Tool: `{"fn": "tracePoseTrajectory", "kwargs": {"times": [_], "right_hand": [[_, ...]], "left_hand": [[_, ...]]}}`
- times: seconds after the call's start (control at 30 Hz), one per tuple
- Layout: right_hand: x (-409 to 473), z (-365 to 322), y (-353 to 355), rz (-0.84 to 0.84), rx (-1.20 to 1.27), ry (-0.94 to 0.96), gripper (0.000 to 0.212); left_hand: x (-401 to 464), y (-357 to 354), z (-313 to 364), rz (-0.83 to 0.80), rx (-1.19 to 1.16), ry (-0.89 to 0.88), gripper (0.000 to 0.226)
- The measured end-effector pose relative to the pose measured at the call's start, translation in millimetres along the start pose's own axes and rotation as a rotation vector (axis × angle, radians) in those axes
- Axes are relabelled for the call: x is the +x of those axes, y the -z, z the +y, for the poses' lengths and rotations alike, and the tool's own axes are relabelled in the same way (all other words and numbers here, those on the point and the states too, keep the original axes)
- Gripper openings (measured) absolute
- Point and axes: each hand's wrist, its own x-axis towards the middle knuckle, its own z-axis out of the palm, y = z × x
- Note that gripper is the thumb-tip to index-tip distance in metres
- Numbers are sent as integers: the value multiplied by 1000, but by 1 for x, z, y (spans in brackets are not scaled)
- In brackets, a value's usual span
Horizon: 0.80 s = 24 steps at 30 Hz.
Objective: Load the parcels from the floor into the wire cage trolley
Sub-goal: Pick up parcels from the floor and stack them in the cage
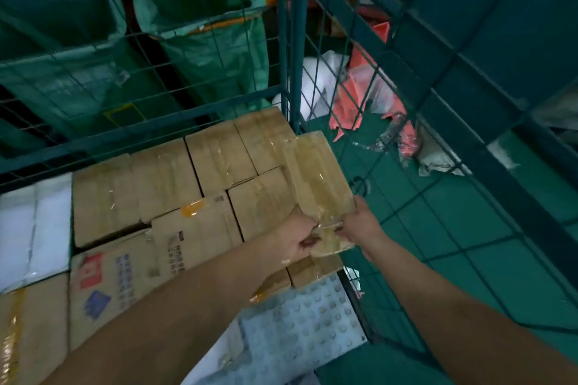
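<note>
Both hands are clamping the near end of a flat taped cardboard parcel [317, 178]: my left hand [295, 237] is curling its fingers round the near left corner, my right hand [359, 223] is pinching the near right edge. I am holding the parcel tilted, its far end reaching toward the corner post of the wire cage trolley [289, 40]. It is hanging over the top layer of stacked cartons [175, 187] already inside the cage, along their right side, just beside the right mesh wall.

Judgement: the step in hand is placing. To do it well I am thinking of lowering the far end first, sliding it flush against the mesh wall, then flattening it so the layer is level. The tape looks slick, so I am wanting a firm grip until the parcel is resting fully.

Outward: white parcels [34, 228] are lying at the cage's left; green sacks [203, 25] are hanging beyond the mesh; pink and white bags [353, 94] are lying on the green floor [453, 212].
</note>
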Motion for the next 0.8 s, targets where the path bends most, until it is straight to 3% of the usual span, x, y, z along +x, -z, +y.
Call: {"fn": "tracePoseTrajectory", "kwargs": {"times": [0.07,0.2,0.4,0.57,0.8], "right_hand": [[12,4,-3,18,9,13,71],[38,20,-7,63,-63,17,86],[7,9,-11,239,-315,219,67],[-1,-23,-26,226,-423,311,63],[16,-61,-37,181,-486,294,61]], "left_hand": [[12,-3,4,7,14,-1,24],[35,-10,3,-52,9,28,63],[41,3,-10,-41,-39,5,41],[29,36,-1,-26,-103,-13,10],[32,62,13,-71,-136,-45,21]]}}
